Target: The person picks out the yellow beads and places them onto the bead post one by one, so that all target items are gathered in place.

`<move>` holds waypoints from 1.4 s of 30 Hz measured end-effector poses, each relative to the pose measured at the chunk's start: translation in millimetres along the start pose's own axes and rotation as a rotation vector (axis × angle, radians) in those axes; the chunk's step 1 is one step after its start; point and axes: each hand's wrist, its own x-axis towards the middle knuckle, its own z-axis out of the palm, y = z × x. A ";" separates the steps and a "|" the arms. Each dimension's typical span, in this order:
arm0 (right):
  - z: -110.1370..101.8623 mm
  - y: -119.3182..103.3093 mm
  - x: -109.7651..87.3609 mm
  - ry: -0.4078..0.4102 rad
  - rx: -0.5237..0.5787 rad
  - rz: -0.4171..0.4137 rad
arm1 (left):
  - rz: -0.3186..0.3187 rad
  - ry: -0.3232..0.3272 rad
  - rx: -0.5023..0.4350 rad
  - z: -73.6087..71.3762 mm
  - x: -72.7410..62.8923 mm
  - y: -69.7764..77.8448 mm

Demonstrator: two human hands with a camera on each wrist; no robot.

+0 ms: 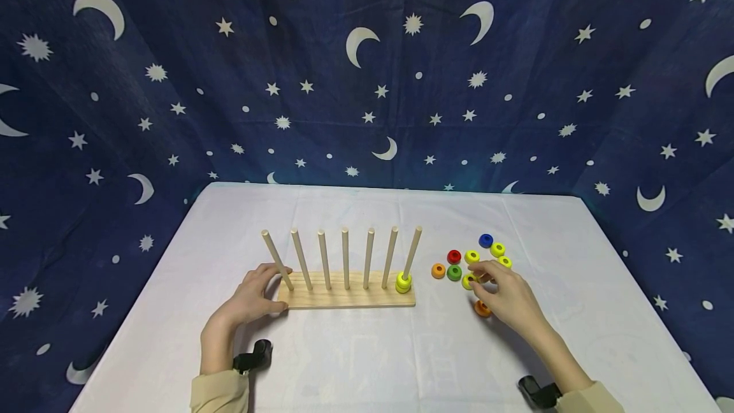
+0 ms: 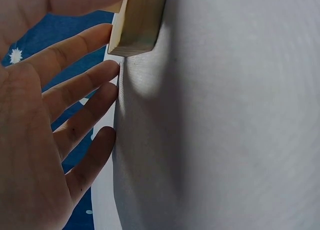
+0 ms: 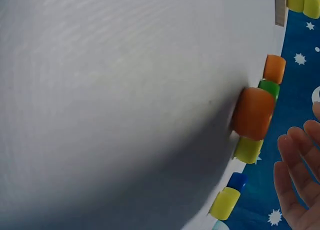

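The left hand (image 1: 251, 296) grips one end of the stand (image 1: 351, 299); the right hand (image 1: 509, 294), fingers parted, hovers by a yellow ring (image 1: 467, 282), ring-picking apparently underway, a pinch needed next.

Person's L hand (image 1: 255, 292) and R hand (image 1: 507, 295) both out front, fingers loose.

L forearm (image 1: 216, 346) comes up nearly straight, w/ hand bent inward at the wrist; L thumb (image 2: 90, 0) stands apart from the four L fingers (image 2: 72, 49), which are fanned, nearly straight, gaps btwn them. R forearm (image 1: 556, 349) slants up & inward, hand low, back of it facing up; R fingers (image 3: 296, 155) gently bent, close together, w/ a gap btwn index & thumb. Both cuffs (image 1: 220, 391) sit well below the wrists, leaving them bare-skinned.
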 end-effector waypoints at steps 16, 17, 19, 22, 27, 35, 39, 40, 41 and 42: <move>7.9 9.4 4.1 -0.112 -0.055 0.087 | -0.002 -0.005 0.003 -0.8 -0.7 0.6; 8.4 9.5 4.2 -0.118 -0.058 0.087 | 0.001 -0.003 0.005 -0.7 -0.6 0.5; 9.0 9.4 4.6 -0.126 -0.065 0.091 | 0.006 -0.002 0.008 -0.6 -0.5 0.2; 9.6 9.0 5.4 -0.136 -0.072 0.092 | 0.007 -0.002 0.007 -0.6 -0.2 0.3; 9.9 9.4 7.2 -0.129 -0.084 0.066 | 0.002 -0.009 -0.007 -0.8 0.4 -0.1; 10.4 9.5 8.3 -0.139 -0.112 0.037 | -0.013 -0.017 -0.012 -1.4 1.3 0.0; 11.4 9.0 8.2 -0.160 -0.123 0.047 | -0.015 -0.018 -0.009 -2.1 0.6 1.4; 12.0 9.0 7.9 -0.169 -0.122 0.053 | -0.016 -0.019 -0.008 -2.1 0.4 1.5; 12.5 9.0 7.5 -0.176 -0.121 0.057 | -0.016 -0.020 -0.008 -2.2 0.3 1.6; 13.2 9.1 7.0 -0.183 -0.121 0.060 | -0.017 -0.019 -0.008 -1.9 0.4 1.3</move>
